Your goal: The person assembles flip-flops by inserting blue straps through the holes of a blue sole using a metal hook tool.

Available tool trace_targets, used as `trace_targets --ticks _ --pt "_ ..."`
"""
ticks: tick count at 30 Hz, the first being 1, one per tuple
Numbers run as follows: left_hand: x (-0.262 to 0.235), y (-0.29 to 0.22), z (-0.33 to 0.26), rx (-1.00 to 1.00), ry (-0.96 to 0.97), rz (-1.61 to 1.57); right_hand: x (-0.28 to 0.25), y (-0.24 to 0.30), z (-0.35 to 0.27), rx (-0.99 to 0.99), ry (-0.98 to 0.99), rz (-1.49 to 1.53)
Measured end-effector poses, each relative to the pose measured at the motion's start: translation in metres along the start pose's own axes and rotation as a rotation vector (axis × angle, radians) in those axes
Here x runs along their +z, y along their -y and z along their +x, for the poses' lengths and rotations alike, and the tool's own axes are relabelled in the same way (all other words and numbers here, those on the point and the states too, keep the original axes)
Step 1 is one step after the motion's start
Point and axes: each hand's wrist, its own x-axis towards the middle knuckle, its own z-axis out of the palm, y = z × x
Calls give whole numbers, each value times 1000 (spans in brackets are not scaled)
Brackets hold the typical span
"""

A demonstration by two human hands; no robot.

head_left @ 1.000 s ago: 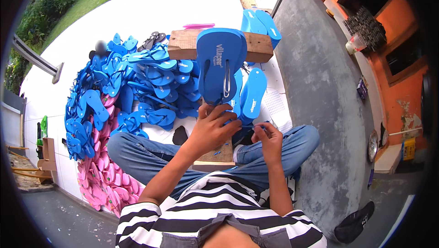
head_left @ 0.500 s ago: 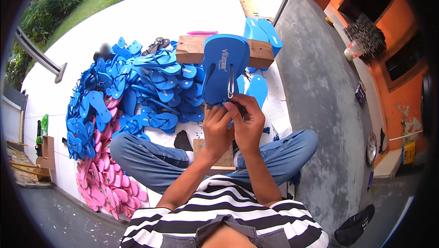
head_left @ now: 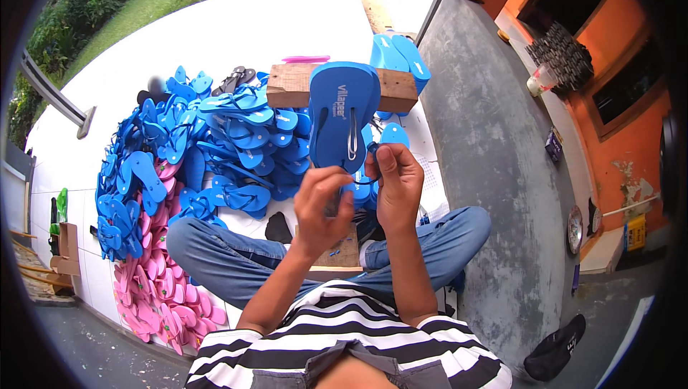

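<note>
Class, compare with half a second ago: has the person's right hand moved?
Yes: the right hand has shifted right, away from the blue sandal, judged against the wooden block.

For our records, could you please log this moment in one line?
left hand: near blue sandal; right hand: pinching dark piece; sandal: overlaps wooden block

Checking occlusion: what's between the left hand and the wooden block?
The blue sole, with a pale loop on it. Head view shows it spanning from the wooden block to the left hand; whether hand and sole touch, can't tell.
</note>
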Motion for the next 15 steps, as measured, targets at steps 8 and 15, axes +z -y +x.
trace_targets --ticks 8,15 --pt "-37 21 99 -101 -109 150 6 -5 4 128 190 137" --pt "-37 15 132 -80 141 119 1 -14 6 113 240 141"
